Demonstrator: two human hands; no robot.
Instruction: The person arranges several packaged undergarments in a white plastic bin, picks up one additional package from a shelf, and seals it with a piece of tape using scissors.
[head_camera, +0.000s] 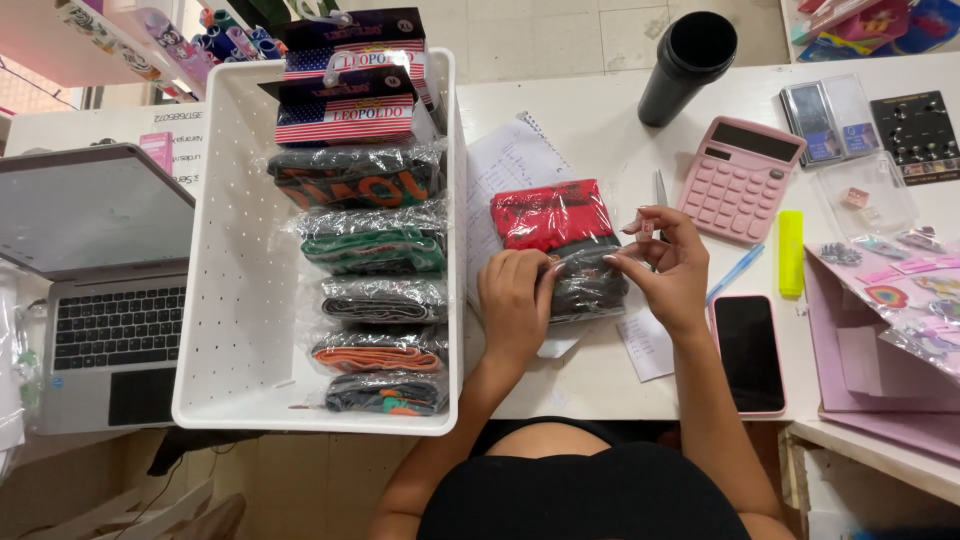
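Dark packet (590, 285) pinched by left hand (515, 300) and right hand (668, 265); bin (225, 300) at 9 o'clock, wrapped bundles (385, 300) stacked inside.

Head camera looking almost straight down over the person's own chest and forearms.

The single view is sitting above the person and facing down onto the white table (590, 385), near enough that both forearms are filling the lower middle of the frame. The left hand (515, 300) and right hand (668, 262) are lying close to the centre. Left of the left hand the view is taking in the white perforated basket (225, 300) and, beyond it, the laptop (95, 290). Right of the right hand it is reaching the pink calculator (738, 180) and the phone (748, 352). Beyond the hands, bare floor tiles are showing along the top edge. No second view is sharing the scene.
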